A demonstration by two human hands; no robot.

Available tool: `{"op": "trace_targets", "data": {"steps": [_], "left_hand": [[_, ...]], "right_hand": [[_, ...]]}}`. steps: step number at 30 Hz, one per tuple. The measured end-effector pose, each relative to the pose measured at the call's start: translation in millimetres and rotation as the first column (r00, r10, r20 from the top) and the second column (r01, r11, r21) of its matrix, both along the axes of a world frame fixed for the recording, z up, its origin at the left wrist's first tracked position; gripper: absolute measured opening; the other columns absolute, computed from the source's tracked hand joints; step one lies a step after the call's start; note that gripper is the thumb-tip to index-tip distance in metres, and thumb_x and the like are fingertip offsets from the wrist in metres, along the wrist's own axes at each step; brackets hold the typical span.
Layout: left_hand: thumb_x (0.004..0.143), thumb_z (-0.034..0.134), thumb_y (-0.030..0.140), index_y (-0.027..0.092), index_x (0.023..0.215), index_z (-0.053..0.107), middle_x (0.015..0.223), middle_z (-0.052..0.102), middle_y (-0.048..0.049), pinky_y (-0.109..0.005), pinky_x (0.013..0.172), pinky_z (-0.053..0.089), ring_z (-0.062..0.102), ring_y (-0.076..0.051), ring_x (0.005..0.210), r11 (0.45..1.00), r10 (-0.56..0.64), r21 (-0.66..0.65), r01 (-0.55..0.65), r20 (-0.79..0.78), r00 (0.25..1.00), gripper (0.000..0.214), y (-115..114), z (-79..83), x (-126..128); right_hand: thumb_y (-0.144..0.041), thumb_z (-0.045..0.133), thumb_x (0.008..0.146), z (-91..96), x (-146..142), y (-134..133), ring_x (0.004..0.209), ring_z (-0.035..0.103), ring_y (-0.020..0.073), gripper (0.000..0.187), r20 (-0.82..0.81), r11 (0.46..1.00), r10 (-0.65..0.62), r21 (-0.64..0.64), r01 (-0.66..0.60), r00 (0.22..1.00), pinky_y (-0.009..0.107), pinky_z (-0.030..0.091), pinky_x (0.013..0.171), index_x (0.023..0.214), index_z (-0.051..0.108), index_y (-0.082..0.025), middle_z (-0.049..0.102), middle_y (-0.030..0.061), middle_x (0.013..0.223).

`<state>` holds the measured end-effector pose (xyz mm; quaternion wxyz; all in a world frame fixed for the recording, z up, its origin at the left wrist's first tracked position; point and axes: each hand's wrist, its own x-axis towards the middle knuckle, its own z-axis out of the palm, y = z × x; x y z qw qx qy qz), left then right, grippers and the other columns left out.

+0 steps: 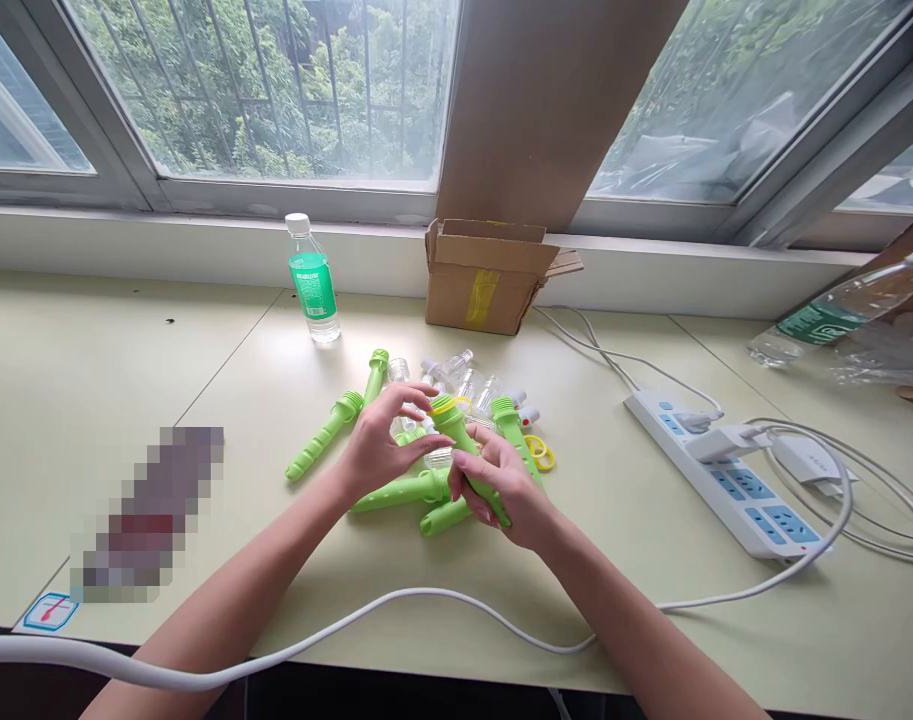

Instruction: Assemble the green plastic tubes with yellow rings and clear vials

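Hands and work: A green tube (456, 425) is held in the right hand (508, 485), whose thumb and fingers are clamped around its body. The tube is tilted, its threaded end raised away from the person and its narrow end directed back toward the near edge. A yellow ring (442, 406) is seated around the threaded end. The left hand (381, 430) is placed at that end, thumb and fingers apart; whether the ring is touched by a fingertip cannot be told.

Around the hands: The held tube is located over a loose cluster on the table (223, 390). Further green tubes (325, 435) are laid at various angles to both sides and beneath. Clear pieces (456, 370) are heaped beyond the hands, partly hidden. Two loose rings (540, 452), also yellow, are found just right of the cluster.

Surroundings: A bottle (313, 285) with a green label is stood upright near the sill, left of an opened box (493, 275). At right, a power strip (733, 490) is fitted with plugs. A white cable (426, 592) is run along the near edge, passing under the right forearm.
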<state>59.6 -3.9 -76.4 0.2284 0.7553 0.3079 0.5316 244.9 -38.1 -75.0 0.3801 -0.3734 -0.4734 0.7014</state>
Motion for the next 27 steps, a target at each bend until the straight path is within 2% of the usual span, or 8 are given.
{"op": "trace_targets", "data": {"steps": [4,7,11,16,22,27], "left_hand": [[0.073,0.078,0.025,0.018,0.093,0.052,0.112,0.065,-0.0109,-0.036,0.077,0.062,0.066,-0.021,0.103,0.999,-0.033,-0.015,0.033,0.003,0.999,0.033,1.6,-0.1,-1.7],[0.078,0.073,0.019,0.018,0.091,0.054,0.11,0.066,-0.0093,-0.036,0.078,0.062,0.066,-0.02,0.103,1.0,-0.019,-0.007,0.019,-0.014,1.0,0.023,3.0,-0.7,-3.3],[0.08,0.071,0.019,0.018,0.092,0.056,0.109,0.067,-0.0087,-0.035,0.076,0.063,0.068,-0.018,0.095,1.0,-0.001,0.001,0.001,0.004,1.0,0.019,3.1,-0.8,-2.8],[0.08,0.071,0.023,0.019,0.099,0.056,0.111,0.066,-0.0093,-0.033,0.073,0.064,0.069,-0.017,0.09,1.0,0.006,0.004,-0.006,0.032,0.999,0.025,2.4,-1.1,-0.7],[0.08,0.071,0.023,0.018,0.088,0.055,0.105,0.068,-0.0095,-0.036,0.076,0.063,0.067,-0.02,0.097,0.998,0.05,0.043,-0.049,-0.034,0.998,0.019,2.1,-2.1,-1.1],[0.079,0.072,0.023,0.018,0.093,0.055,0.11,0.066,-0.0098,-0.034,0.074,0.063,0.067,-0.019,0.097,1.0,0.016,-0.001,-0.016,0.014,1.0,0.022,0.6,-1.9,0.5]], "right_hand": [[-0.04,0.068,0.081,2.5,0.9,0.0,0.029,0.04,0.0046,0.031,-0.004,1.0,-0.016,0.008,0.016,1.0,0.015,0.022,0.025,0.093,0.047,-0.021,0.067,-0.0012,0.068],[-0.04,0.068,0.081,2.1,3.6,2.7,0.03,0.042,0.0038,0.027,-0.045,1.0,-0.015,0.004,0.015,0.999,0.014,0.024,0.024,0.088,0.052,-0.019,0.066,-0.0006,0.073],[-0.041,0.067,0.082,-1.0,5.7,6.1,0.031,0.043,0.0044,0.025,-0.086,1.0,-0.009,-0.014,0.008,0.996,0.015,0.026,0.024,0.087,0.056,-0.019,0.064,-0.0005,0.07],[-0.045,0.064,0.084,0.3,4.1,6.6,0.044,0.05,0.0085,0.029,-0.055,0.999,-0.006,0.043,0.009,0.998,0.019,0.037,0.034,0.083,0.063,-0.016,0.061,0.0017,0.069],[-0.047,0.057,0.088,1.4,2.7,4.4,0.036,0.041,0.0061,0.032,-0.007,0.998,0.0,0.057,0.0,1.0,0.017,0.026,0.03,0.081,0.06,-0.016,0.058,0.0,0.061],[-0.039,0.066,0.084,1.8,0.4,0.2,0.03,0.037,0.0041,0.028,-0.001,0.999,-0.008,0.051,0.008,1.0,0.015,0.024,0.027,0.1,0.053,-0.019,0.065,-0.001,0.065]]}}
